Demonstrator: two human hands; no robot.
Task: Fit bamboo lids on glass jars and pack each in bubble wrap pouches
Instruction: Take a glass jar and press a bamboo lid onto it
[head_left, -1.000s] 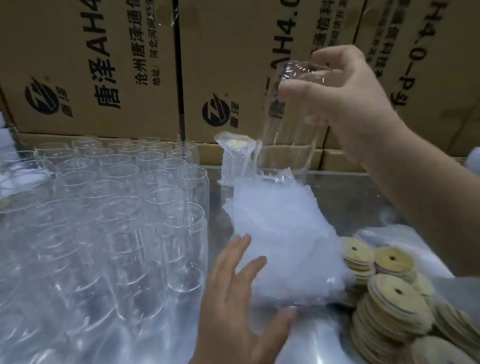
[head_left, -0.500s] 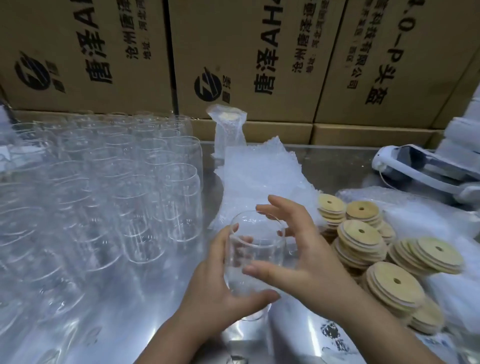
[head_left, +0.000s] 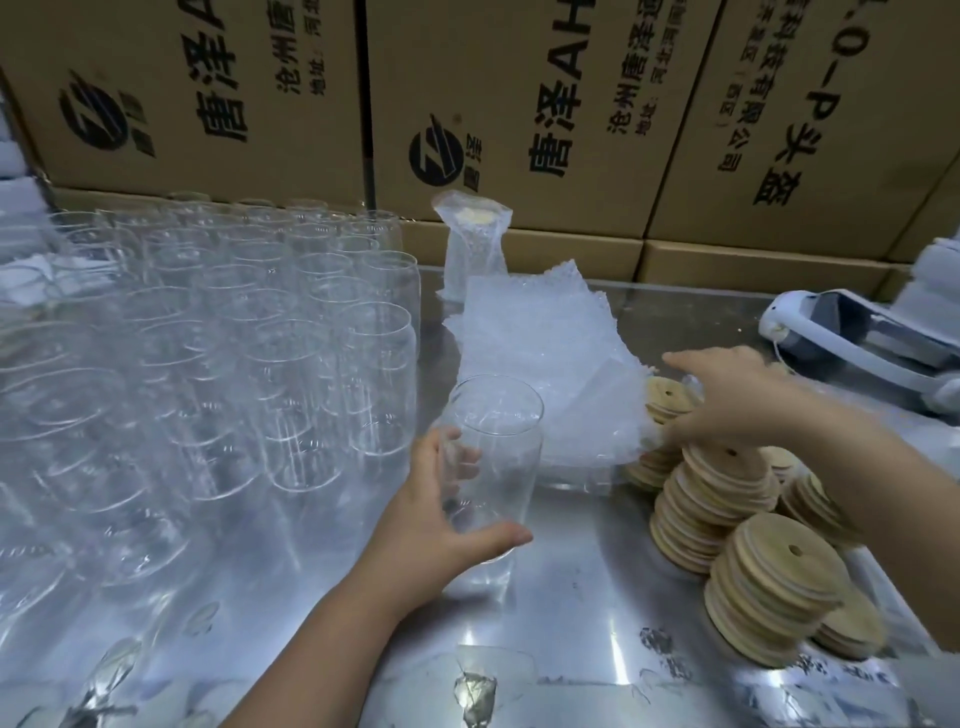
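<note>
My left hand (head_left: 431, 514) grips a clear glass jar (head_left: 493, 467) that stands upright on the steel table, open mouth up and no lid on it. My right hand (head_left: 727, 400) is stretched out to the right over the stacks of round bamboo lids (head_left: 727, 483), fingers spread, touching the top of a far stack; I cannot see a lid held in it. A pile of bubble wrap pouches (head_left: 545, 353) lies just behind the jar. One packed jar in a pouch (head_left: 475, 249) stands at the back by the boxes.
Several empty glass jars (head_left: 234, 338) crowd the left half of the steel table (head_left: 571, 597). Cardboard boxes (head_left: 519, 104) wall off the back. A white headset-like device (head_left: 857, 332) lies at the right edge.
The jar came down from high at the right into both hands at the table. My right hand has now let go of it and moved right over the lids; my left hand keeps it.
</note>
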